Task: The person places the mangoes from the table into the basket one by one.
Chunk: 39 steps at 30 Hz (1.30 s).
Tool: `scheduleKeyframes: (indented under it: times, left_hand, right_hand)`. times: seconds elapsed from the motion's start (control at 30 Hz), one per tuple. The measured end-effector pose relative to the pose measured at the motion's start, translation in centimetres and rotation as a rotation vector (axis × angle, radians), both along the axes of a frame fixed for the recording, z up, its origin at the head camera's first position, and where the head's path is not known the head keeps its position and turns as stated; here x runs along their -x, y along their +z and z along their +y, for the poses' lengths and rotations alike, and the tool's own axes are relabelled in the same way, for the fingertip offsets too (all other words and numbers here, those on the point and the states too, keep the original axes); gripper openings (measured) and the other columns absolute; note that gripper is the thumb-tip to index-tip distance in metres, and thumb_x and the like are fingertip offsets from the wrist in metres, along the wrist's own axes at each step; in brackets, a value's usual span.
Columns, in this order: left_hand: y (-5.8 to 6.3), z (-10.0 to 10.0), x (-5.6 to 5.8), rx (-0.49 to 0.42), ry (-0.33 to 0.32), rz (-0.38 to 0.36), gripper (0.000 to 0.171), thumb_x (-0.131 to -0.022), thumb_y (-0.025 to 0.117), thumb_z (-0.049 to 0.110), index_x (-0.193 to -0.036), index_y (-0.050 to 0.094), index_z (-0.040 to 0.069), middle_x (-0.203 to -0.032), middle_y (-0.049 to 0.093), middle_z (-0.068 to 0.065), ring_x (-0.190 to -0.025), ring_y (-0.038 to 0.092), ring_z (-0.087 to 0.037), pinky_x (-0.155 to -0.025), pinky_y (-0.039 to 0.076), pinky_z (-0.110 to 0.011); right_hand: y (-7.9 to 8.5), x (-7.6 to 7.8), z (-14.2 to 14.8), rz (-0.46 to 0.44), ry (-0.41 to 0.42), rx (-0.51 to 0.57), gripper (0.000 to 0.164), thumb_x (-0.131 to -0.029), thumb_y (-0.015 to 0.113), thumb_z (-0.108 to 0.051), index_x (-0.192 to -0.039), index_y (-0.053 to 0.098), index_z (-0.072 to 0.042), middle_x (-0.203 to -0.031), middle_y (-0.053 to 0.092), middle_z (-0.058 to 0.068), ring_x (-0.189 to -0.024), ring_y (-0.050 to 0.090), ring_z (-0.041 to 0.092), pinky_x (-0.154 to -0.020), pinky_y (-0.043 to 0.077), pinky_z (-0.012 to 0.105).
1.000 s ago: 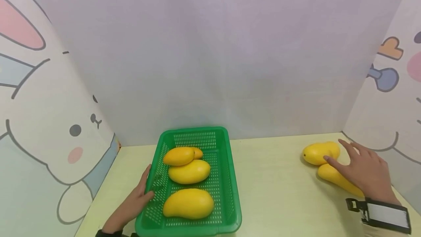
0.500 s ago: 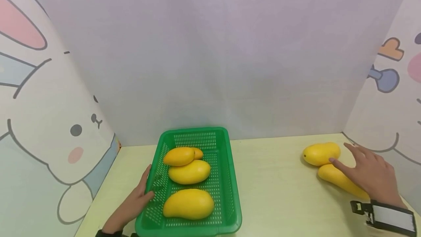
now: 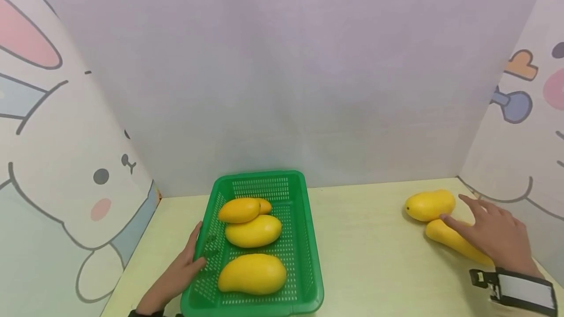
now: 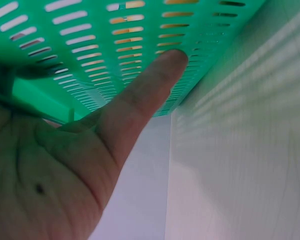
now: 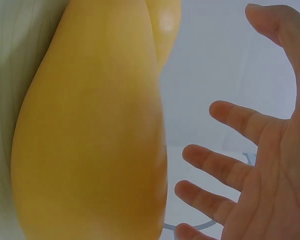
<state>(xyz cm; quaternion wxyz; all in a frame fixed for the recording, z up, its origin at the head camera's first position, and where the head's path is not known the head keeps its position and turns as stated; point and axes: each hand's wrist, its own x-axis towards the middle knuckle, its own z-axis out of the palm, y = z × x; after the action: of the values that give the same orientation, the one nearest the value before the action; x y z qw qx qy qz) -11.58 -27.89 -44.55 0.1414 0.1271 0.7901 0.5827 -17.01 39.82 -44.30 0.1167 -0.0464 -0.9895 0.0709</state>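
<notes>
In the head view my left hand (image 3: 180,270) holds the left rim of a green plastic basket (image 3: 314,258), thumb over the edge and fingers along the outer wall. The left wrist view shows a straight finger (image 4: 145,92) against the slotted wall (image 4: 85,45). Inside the basket lie several yellow mangoes, among them a large front mango (image 3: 252,274). At right, my right hand (image 3: 498,231) hovers with spread fingers over a long mango (image 3: 456,241), partly covering it. Another mango (image 3: 429,205) touches it behind. The right wrist view shows a gap between hand and mango (image 5: 90,130).
Everything rests on a pale wooden table (image 3: 365,253). A plain light wall (image 3: 304,87) rises at its back edge. Side walls with a cartoon rabbit (image 3: 66,175) at left and other cartoon shapes at right close it in.
Over the first half second my right hand shifts slightly right and forward off the mangoes, uncovering more of the back one. Since then it stays nearly still. Left hand and basket hold their place.
</notes>
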Motion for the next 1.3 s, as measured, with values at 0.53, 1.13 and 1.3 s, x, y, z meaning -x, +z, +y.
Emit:
scheduleKeyframes:
  times: [0.53, 1.13, 1.3]
  left_hand:
    - [0.2, 0.1, -0.1, 0.016, 0.011, 0.002, 0.081, -0.095, 0.04, 0.005, -0.146, -0.016, 0.033, -0.151, 0.0, -0.022, -0.096, 0.058, -0.034, -0.069, 0.053, -0.041]
    - [-0.2, -0.1, 0.1, 0.016, -0.002, 0.022, 0.08, -0.095, 0.041, 0.006, -0.146, -0.015, 0.034, -0.152, -0.001, -0.021, -0.099, 0.056, -0.033, -0.071, 0.052, -0.041]
    - [-0.2, -0.1, 0.1, 0.005, -0.007, 0.015, 0.081, -0.095, 0.04, 0.006, -0.146, -0.015, 0.034, -0.151, 0.0, -0.022, -0.099, 0.056, -0.034, -0.07, 0.053, -0.042]
  right_hand:
    - [-0.6, 0.3, 0.7, -0.112, 0.027, 0.012, 0.093, -0.079, 0.04, -0.078, -0.134, 0.042, -0.003, -0.12, 0.042, 0.039, -0.09, 0.042, 0.059, -0.061, 0.036, 0.065]
    - [-1.1, 0.5, 0.7, -0.249, 0.042, -0.003, 0.102, -0.075, 0.038, -0.083, -0.132, 0.041, 0.002, -0.118, 0.042, 0.041, -0.092, 0.041, 0.062, -0.062, 0.035, 0.069]
    - [-1.5, 0.4, 0.8, -0.256, 0.074, 0.006, 0.101, -0.074, 0.04, -0.083, -0.132, 0.043, 0.0, -0.116, 0.046, 0.038, -0.09, 0.044, 0.06, -0.059, 0.036, 0.068]
